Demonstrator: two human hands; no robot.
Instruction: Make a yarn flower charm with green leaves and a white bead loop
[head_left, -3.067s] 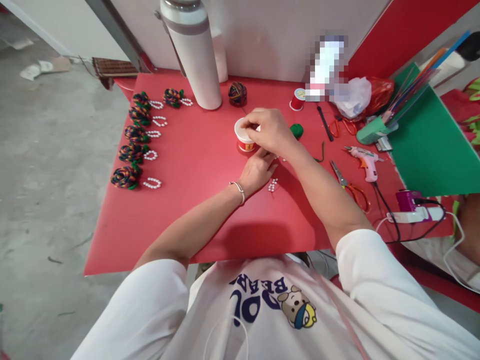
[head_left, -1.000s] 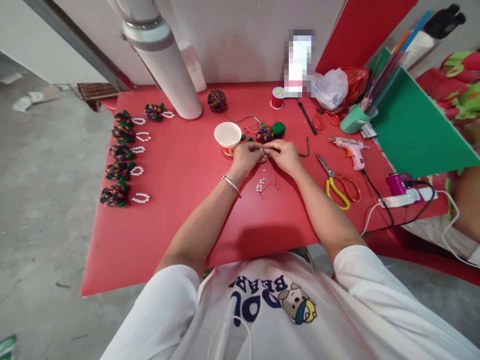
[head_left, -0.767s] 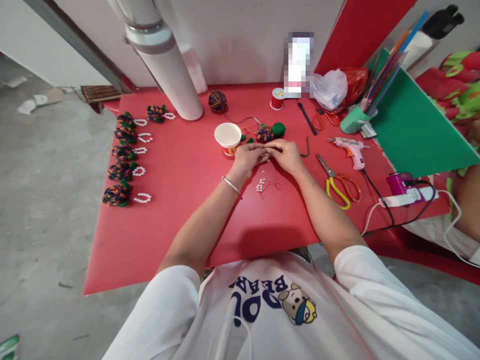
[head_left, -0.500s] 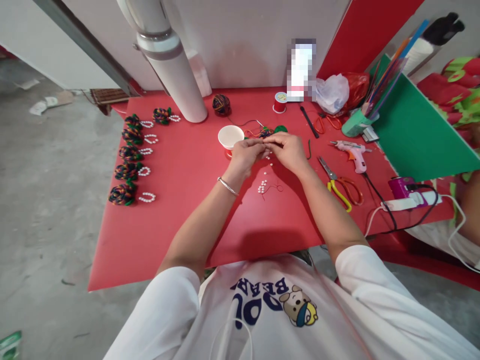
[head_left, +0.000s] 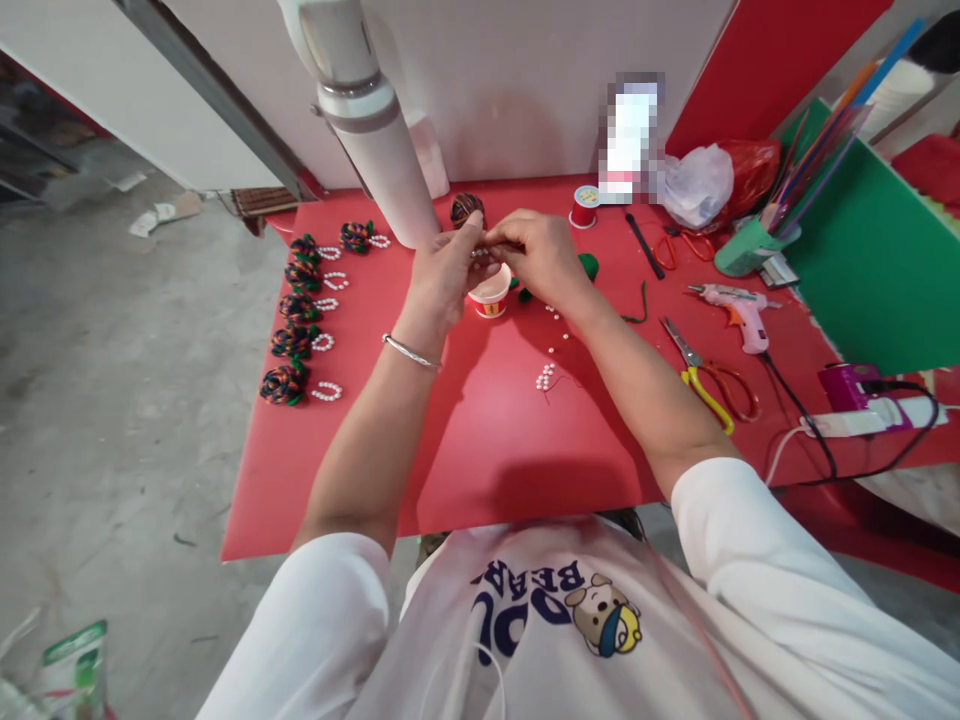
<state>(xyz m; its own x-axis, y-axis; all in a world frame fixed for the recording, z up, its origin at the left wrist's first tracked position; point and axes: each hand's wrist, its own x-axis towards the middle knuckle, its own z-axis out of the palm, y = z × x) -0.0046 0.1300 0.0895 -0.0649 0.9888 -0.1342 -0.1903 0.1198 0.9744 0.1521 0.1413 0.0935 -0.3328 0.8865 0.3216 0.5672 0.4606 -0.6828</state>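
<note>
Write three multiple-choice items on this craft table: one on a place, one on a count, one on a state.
1. Where is the paper cup?
A. Just below the raised hands
B. Beside the glue gun
C. On the floor

2. How many yarn flowers lie along the table's left side?
A. Three
B. Six
C. Nine

3. How do the left hand and right hand stand?
A. Flat on the table
B. Fingers pinched together on something small
C. Holding scissors

Answers: 1 A, the cup shows under the fingers. 2 B, five in a column, one beside the top. 3 B, fingertips meet above the cup.
</note>
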